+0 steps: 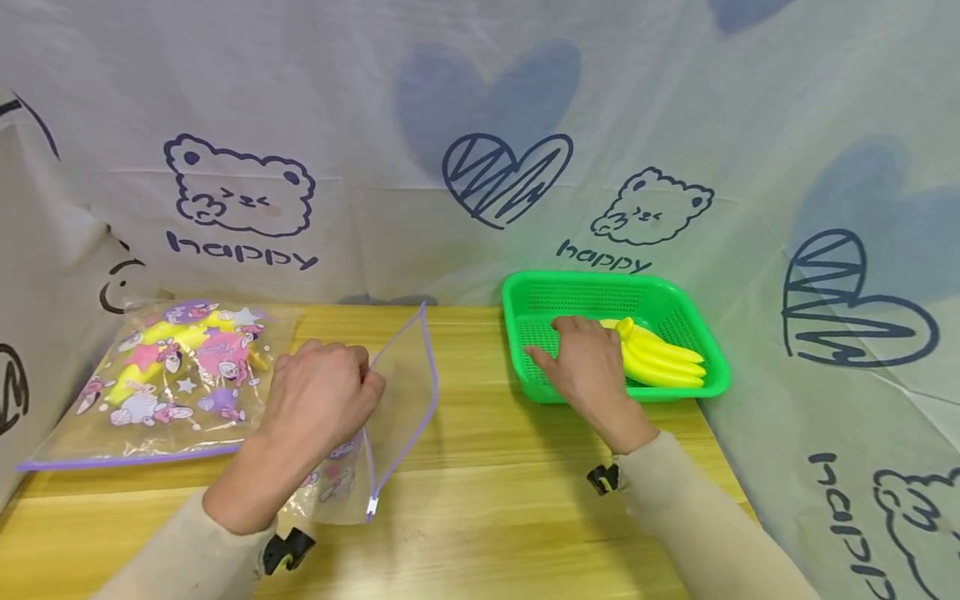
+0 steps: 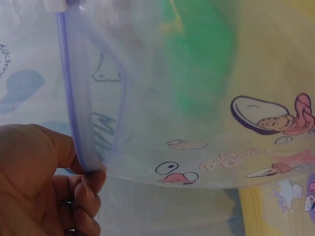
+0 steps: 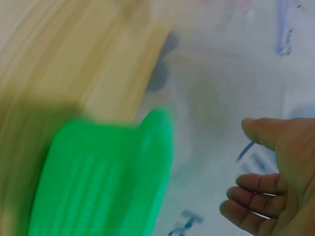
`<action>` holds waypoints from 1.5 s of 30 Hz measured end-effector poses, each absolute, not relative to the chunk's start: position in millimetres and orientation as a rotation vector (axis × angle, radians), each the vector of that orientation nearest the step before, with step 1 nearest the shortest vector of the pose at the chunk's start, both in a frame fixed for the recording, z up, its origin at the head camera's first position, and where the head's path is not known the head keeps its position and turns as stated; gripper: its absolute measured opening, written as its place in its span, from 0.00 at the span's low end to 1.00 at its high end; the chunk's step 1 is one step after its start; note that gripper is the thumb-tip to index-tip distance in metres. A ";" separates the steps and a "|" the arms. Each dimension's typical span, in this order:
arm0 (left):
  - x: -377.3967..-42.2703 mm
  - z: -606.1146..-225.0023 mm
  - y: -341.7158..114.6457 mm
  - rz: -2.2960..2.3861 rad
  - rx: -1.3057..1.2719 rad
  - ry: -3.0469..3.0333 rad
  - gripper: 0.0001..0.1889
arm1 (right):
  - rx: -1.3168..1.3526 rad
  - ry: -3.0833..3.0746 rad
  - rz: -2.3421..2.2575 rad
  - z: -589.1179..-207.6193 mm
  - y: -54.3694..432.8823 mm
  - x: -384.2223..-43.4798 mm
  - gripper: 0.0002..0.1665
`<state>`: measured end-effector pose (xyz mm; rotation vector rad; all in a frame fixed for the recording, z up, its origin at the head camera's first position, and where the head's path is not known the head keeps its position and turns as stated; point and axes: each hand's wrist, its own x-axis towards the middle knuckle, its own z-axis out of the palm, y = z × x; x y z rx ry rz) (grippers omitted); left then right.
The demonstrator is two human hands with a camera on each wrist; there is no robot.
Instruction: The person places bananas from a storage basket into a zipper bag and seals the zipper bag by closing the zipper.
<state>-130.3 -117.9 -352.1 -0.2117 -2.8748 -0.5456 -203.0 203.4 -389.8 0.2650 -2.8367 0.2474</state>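
Observation:
My left hand [image 1: 318,392] pinches the top corner of a clear zip bag [image 2: 197,123] printed with shells and cartoon figures. Its purple zip edge [image 1: 431,375] gapes, with a white slider [image 1: 372,505] at the near end. Over the left part of a green basket [image 1: 528,367] is my right hand [image 1: 592,375], thumb and fingers spread apart. A bunch of yellow bananas [image 1: 663,358] lies in the basket, just right of that hand and partly hidden by it. In the right wrist view the open right hand [image 3: 280,182] has nothing between its fingers.
A second printed zip bag [image 1: 180,392] with yellow things inside lies flat at the left of the wooden table [image 1: 510,517]. Cloth [image 1: 390,217] with bear and heart drawings hangs behind and at both sides. The basket stands near the table's back right corner.

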 end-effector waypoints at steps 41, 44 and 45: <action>-128.8 -364.4 -125.3 -0.554 -0.204 -2.907 0.18 | -0.177 -3.577 0.048 -430.6 379.4 -271.1 0.63; -129.1 -364.5 -125.3 -0.557 -0.190 -2.918 0.17 | -0.128 -3.558 0.060 -432.2 370.3 -274.5 0.64; -129.2 -364.5 -125.3 -0.558 -0.184 -2.922 0.17 | -0.114 -3.550 0.070 -433.4 365.8 -275.3 0.65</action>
